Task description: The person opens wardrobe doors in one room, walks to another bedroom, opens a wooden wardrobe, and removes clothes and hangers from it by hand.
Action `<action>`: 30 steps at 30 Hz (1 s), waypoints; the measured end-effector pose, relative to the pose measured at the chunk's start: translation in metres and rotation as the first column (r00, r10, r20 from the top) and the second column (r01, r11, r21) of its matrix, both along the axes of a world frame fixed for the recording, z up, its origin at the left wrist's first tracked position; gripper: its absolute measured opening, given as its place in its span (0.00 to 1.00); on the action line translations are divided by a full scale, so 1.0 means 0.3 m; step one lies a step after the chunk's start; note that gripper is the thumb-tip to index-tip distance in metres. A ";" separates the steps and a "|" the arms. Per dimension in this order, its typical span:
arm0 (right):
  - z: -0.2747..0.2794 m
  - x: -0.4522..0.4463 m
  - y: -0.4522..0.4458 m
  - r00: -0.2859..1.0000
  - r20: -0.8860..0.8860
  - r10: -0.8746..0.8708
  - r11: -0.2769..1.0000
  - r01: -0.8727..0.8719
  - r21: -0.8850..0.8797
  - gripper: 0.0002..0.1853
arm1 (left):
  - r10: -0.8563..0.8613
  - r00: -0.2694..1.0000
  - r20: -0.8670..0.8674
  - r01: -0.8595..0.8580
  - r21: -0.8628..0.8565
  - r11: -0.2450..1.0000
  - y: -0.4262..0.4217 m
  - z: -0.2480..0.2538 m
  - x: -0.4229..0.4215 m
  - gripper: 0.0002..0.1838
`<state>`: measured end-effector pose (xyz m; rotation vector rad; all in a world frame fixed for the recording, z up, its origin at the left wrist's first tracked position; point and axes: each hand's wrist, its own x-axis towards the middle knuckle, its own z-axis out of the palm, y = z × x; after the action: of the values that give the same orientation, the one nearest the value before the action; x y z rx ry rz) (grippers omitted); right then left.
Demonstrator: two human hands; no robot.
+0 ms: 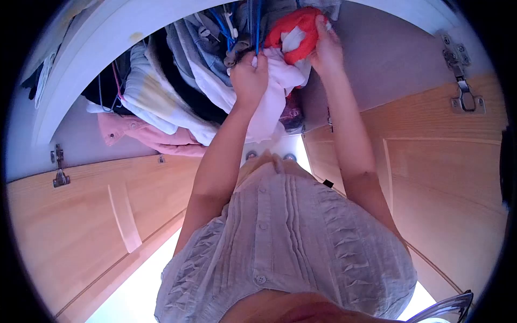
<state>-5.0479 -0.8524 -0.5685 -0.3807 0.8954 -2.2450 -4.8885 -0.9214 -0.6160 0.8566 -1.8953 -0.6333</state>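
Inside the wardrobe, my left hand (249, 81) is closed at the lower end of a thin blue hanger (258, 32), its fingertips partly hidden among cloth. A pale pink garment (272, 99) hangs just right of that hand and touches it. Higher and to the right, my right hand (327, 49) grips the edge of a bunched red garment (301, 24) with white patches. The red cloth rests against the top of the pale pink one. Dark grey fabric (237, 53) lies beside my left fingers.
Several garments hang at the left, among them a white one with yellow stains (153, 94) and a pink jacket (140, 132). Open wooden doors stand at the left (97, 215) and right (441, 156), with metal hinges (466, 99). A white frame (86, 70) curves overhead.
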 end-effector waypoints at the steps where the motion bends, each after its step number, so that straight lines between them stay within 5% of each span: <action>1: -0.003 -0.015 -0.022 1.000 0.001 0.005 1.000 -0.005 -0.002 0.17 | -0.014 1.000 -0.002 0.014 0.029 0.999 0.011 0.028 0.011 0.15; 7: 0.025 0.001 -0.091 0.995 -0.004 -0.104 0.991 0.103 -0.080 0.17 | -0.091 0.996 0.022 0.091 0.013 0.996 0.066 0.092 0.025 0.13; 11: -0.057 -0.027 -0.153 0.962 -0.204 0.182 0.960 -0.129 0.247 0.17 | -0.190 0.975 0.117 0.191 -0.001 0.982 0.088 0.129 0.015 0.13; 13: -0.051 -0.049 -0.154 0.594 -0.741 0.313 0.869 0.134 0.475 0.19 | -0.231 0.967 0.111 0.227 0.050 0.973 0.090 0.129 -0.003 0.14; 15: 0.001 -0.086 -0.125 0.509 -0.752 0.419 0.855 0.059 0.516 0.24 | -0.273 0.957 0.103 0.262 0.107 0.959 0.086 0.124 -0.012 0.15; 17: 0.060 -0.155 -0.114 0.319 -0.603 0.731 0.678 -0.239 0.695 0.25 | -0.346 0.938 0.019 0.338 0.178 0.924 0.064 0.115 -0.033 0.14; 18: -0.016 -0.240 -0.160 0.370 -0.439 0.819 0.556 -0.322 0.766 0.29 | -0.344 0.939 0.016 0.336 0.177 0.925 0.036 0.091 -0.049 0.14; 21: 0.088 -0.195 -0.147 0.299 -0.375 0.878 0.412 -0.072 0.908 0.32 | -0.184 0.978 -0.097 0.202 0.230 0.952 -0.027 0.055 -0.063 0.18; 24: 0.068 -0.213 -0.173 0.305 -0.325 0.895 0.325 0.054 0.944 0.32 | -0.247 0.969 -0.002 0.239 0.256 0.937 -0.047 0.163 -0.054 0.25; 25: 0.082 -0.189 -0.159 0.307 -0.306 0.901 0.291 0.093 0.952 0.32 | -0.437 0.899 -0.022 0.428 0.257 0.867 -0.078 0.177 -0.065 0.26; 26: 0.175 -0.094 -0.081 0.369 -0.374 0.851 0.412 -0.026 0.911 0.30 | -0.609 0.792 -0.044 0.598 0.251 0.761 -0.108 0.177 -0.075 0.28; 28: 0.182 -0.092 -0.073 0.433 -0.426 0.794 0.524 -0.131 0.842 0.29 | -0.593 0.803 0.064 0.570 0.210 0.795 -0.164 0.138 -0.096 0.29; 30: 0.059 -0.211 -0.136 0.397 -0.381 0.835 0.451 -0.097 0.887 0.28 | -0.571 0.802 0.173 0.549 0.162 0.820 -0.169 0.104 -0.094 0.30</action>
<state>-5.1113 -0.8933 -0.5508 -1.1471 1.7752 -0.7707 -4.9166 -0.9722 -0.5847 0.4178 -2.3555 -1.0391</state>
